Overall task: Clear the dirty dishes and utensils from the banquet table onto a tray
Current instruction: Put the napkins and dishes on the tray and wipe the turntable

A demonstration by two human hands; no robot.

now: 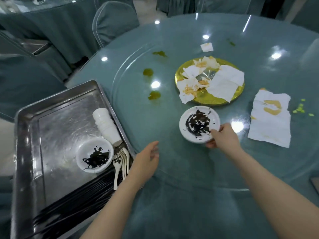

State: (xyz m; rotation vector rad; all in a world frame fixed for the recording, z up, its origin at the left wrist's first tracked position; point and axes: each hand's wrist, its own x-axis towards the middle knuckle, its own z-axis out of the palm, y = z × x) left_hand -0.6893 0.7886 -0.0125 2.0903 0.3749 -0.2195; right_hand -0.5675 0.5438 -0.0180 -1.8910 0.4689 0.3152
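My right hand (222,136) pinches the near rim of a white plate (199,124) smeared with black sauce, on the glass turntable. My left hand (146,159) hovers with relaxed fingers beside the metal tray (57,128) and holds nothing. On the tray lie a second sauce-smeared white plate (95,156), a stack of white cups (107,125) on its side, several white spoons (120,161) and a bundle of black chopsticks (74,202). A gold plate (212,99) holding stained napkins sits beyond the white plate.
A large stained napkin (271,118) lies right of the plate, a small one (206,47) farther back. Green sauce spills (148,72) and green crumbs (300,109) mark the glass. Covered chairs (114,19) surround the round table.
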